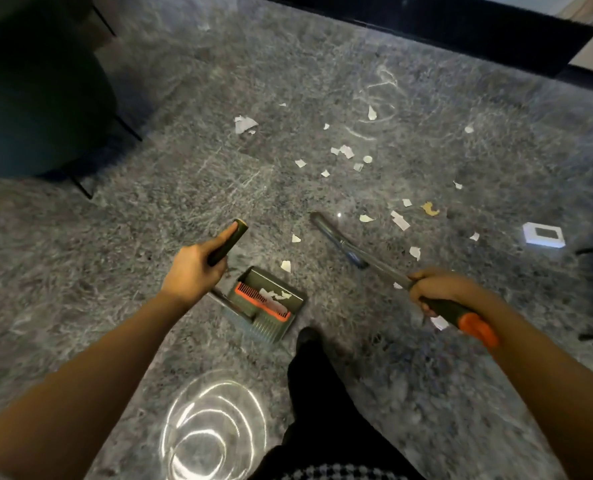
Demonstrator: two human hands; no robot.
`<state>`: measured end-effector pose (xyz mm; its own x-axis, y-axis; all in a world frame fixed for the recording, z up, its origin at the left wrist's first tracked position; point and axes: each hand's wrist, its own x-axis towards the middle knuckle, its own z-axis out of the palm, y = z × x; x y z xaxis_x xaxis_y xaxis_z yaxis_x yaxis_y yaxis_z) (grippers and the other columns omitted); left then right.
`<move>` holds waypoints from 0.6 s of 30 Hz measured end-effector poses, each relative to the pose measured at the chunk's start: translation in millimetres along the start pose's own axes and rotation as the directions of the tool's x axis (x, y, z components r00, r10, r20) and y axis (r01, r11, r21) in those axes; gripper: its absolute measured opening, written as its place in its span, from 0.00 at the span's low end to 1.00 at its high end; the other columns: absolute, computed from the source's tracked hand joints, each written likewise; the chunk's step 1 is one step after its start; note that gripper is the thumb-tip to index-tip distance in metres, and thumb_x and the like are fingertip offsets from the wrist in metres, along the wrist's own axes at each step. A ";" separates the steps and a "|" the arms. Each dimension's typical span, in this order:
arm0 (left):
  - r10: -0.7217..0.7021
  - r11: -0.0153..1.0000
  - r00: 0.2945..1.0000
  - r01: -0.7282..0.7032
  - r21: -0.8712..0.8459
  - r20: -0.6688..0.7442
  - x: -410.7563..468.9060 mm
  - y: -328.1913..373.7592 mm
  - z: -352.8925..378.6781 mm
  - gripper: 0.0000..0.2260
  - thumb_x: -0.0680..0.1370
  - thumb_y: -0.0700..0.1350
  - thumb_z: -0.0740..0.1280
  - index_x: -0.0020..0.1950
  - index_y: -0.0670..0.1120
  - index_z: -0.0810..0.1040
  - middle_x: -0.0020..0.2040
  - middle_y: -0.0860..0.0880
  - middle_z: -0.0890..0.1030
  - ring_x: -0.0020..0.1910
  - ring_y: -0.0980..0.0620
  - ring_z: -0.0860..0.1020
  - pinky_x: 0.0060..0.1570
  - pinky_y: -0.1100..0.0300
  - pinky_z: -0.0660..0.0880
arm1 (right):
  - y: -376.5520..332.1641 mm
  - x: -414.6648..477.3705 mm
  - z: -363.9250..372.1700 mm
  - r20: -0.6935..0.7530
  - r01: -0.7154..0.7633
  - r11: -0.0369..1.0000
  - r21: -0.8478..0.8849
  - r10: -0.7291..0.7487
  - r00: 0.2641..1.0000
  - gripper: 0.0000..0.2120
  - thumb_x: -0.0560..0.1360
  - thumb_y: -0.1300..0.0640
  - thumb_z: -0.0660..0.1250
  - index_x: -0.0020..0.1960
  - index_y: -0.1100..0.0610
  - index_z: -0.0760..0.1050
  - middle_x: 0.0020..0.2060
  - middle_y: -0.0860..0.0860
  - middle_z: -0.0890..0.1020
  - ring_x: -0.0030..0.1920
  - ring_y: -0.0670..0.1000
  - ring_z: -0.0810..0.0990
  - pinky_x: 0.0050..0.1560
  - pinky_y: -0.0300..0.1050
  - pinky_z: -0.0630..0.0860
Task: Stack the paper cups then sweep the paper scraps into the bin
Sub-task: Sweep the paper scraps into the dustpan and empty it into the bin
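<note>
you are in the sweeping step: your left hand (193, 268) is gripping the olive long-handled dustpan (250, 282) on the grey marble floor (115, 220), your right hand (437, 287) is clutching the silver-shafted broom (385, 268). white paper scraps (400, 220) are lying scattered beyond the pan; next probably calls for brushing them in.

Indoor furnished room, of a home or office lounge type; the exact kind cannot be determined. Indicators: polished grey stone-pattern floor (184, 202) showing a ring-shaped light reflection (215, 427); dark upholstered chair (28, 98) on thin black legs (80, 187); white rectangular floor plate (544, 234).
</note>
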<state>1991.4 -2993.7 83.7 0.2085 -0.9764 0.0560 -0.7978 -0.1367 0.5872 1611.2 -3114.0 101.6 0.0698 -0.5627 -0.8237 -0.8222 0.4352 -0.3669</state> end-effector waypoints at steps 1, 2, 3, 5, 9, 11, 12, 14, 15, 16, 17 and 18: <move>-0.002 1.000 1.000 0.002 0.010 0.009 14.1 -3.0 0.0 0.33 0.73 0.34 0.69 0.72 0.53 0.58 0.41 0.43 0.82 0.37 0.46 0.80 0.36 0.64 0.65 | -11.2 13.4 -5.7 -0.009 0.002 1.000 0.002 -0.002 1.000 0.15 0.72 0.71 0.63 0.59 0.64 0.71 0.25 0.57 0.74 0.23 0.51 0.73 0.22 0.40 0.70; -0.004 1.000 1.000 0.003 0.019 0.013 27.9 -5.4 0.4 0.34 0.73 0.34 0.69 0.72 0.53 0.58 0.41 0.43 0.82 0.39 0.45 0.80 0.37 0.62 0.67 | -22.8 26.6 -11.6 -0.019 -0.001 1.000 -0.007 0.001 1.000 0.12 0.72 0.70 0.64 0.55 0.65 0.73 0.27 0.58 0.75 0.25 0.52 0.73 0.24 0.40 0.72; 0.004 1.000 1.000 -0.005 0.022 0.015 40.9 -7.9 0.8 0.33 0.73 0.34 0.69 0.72 0.52 0.58 0.43 0.42 0.83 0.41 0.44 0.81 0.38 0.60 0.69 | -35.6 38.5 -16.6 -0.028 -0.004 1.000 -0.023 0.003 1.000 0.08 0.71 0.70 0.65 0.50 0.65 0.75 0.27 0.58 0.75 0.26 0.53 0.74 0.27 0.42 0.73; 0.046 0.999 0.999 -0.046 0.010 0.029 62.4 -13.6 1.9 0.33 0.71 0.32 0.69 0.72 0.48 0.61 0.49 0.40 0.83 0.45 0.43 0.82 0.43 0.58 0.72 | -58.3 59.3 -23.0 -0.033 -0.012 0.998 -0.068 0.010 0.999 0.04 0.70 0.68 0.66 0.45 0.65 0.76 0.28 0.58 0.76 0.28 0.54 0.75 0.32 0.45 0.75; 0.029 0.998 0.999 -0.031 0.046 0.037 93.6 -32.5 -2.3 0.33 0.71 0.34 0.70 0.72 0.52 0.63 0.46 0.43 0.84 0.42 0.45 0.82 0.41 0.59 0.72 | -93.2 93.3 -15.4 0.014 0.005 0.983 -0.182 -0.002 1.000 0.03 0.72 0.67 0.64 0.46 0.65 0.74 0.30 0.57 0.76 0.28 0.52 0.75 0.27 0.39 0.71; -0.011 0.999 0.999 0.010 0.034 0.034 102.6 -38.8 -5.9 0.33 0.72 0.35 0.70 0.71 0.55 0.63 0.47 0.43 0.84 0.43 0.45 0.82 0.43 0.58 0.75 | -102.5 99.6 -3.5 0.073 0.026 0.963 -0.267 -0.007 0.997 0.04 0.72 0.67 0.64 0.46 0.65 0.74 0.32 0.57 0.76 0.30 0.52 0.75 0.28 0.38 0.70; -0.024 1.000 0.999 0.024 0.020 0.035 105.7 -39.6 -7.3 0.33 0.71 0.35 0.70 0.71 0.56 0.63 0.50 0.43 0.84 0.45 0.45 0.82 0.45 0.55 0.77 | -105.6 99.5 2.9 0.112 0.037 0.957 -0.287 -0.005 0.994 0.05 0.72 0.67 0.64 0.48 0.66 0.74 0.33 0.56 0.75 0.31 0.51 0.74 0.28 0.37 0.70; -0.018 1.000 0.999 0.017 0.011 0.031 111.6 -37.5 -8.4 0.32 0.71 0.35 0.70 0.71 0.55 0.65 0.53 0.43 0.83 0.49 0.44 0.82 0.48 0.52 0.78 | -108.3 93.9 17.2 0.174 0.073 0.941 -0.329 -0.016 0.985 0.09 0.72 0.67 0.65 0.52 0.67 0.75 0.34 0.55 0.73 0.31 0.48 0.71 0.24 0.31 0.67; -0.007 1.000 0.999 0.007 0.016 0.032 114.3 -36.6 -8.2 0.32 0.71 0.35 0.70 0.71 0.54 0.66 0.54 0.43 0.83 0.49 0.44 0.82 0.48 0.52 0.78 | -107.1 88.1 25.3 0.188 0.086 0.938 -0.337 -0.023 0.982 0.09 0.72 0.67 0.65 0.53 0.66 0.76 0.35 0.54 0.73 0.32 0.48 0.71 0.21 0.28 0.64; -0.003 1.000 0.999 0.002 0.023 0.035 117.2 -35.3 -7.9 0.31 0.72 0.35 0.70 0.71 0.53 0.67 0.54 0.43 0.83 0.50 0.43 0.82 0.48 0.52 0.78 | -104.2 83.5 32.4 0.193 0.095 0.937 -0.337 -0.030 0.981 0.08 0.72 0.67 0.65 0.51 0.65 0.76 0.35 0.54 0.73 0.34 0.50 0.72 0.20 0.26 0.63; -0.010 1.000 0.999 0.009 0.029 0.042 119.7 -34.1 -7.9 0.30 0.72 0.36 0.69 0.71 0.53 0.68 0.55 0.43 0.83 0.50 0.43 0.81 0.48 0.52 0.78 | -100.9 78.2 39.2 0.198 0.098 0.938 -0.332 -0.032 0.980 0.06 0.72 0.68 0.65 0.50 0.65 0.75 0.34 0.56 0.74 0.35 0.52 0.73 0.19 0.26 0.63; -0.026 0.999 0.998 0.024 0.034 0.054 121.1 -32.9 -8.4 0.29 0.72 0.36 0.69 0.71 0.54 0.68 0.54 0.43 0.83 0.50 0.43 0.81 0.48 0.51 0.77 | -97.0 73.4 45.1 0.210 0.097 0.940 -0.327 -0.028 0.977 0.06 0.72 0.68 0.64 0.49 0.65 0.74 0.34 0.57 0.74 0.35 0.53 0.73 0.21 0.28 0.65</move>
<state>2047.7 -3106.0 77.9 0.1982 -0.9802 -0.0029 -0.8115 -0.1657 0.5603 1721.6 -3165.8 57.3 0.2096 -0.4144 -0.8856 -0.9508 0.1247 -0.2835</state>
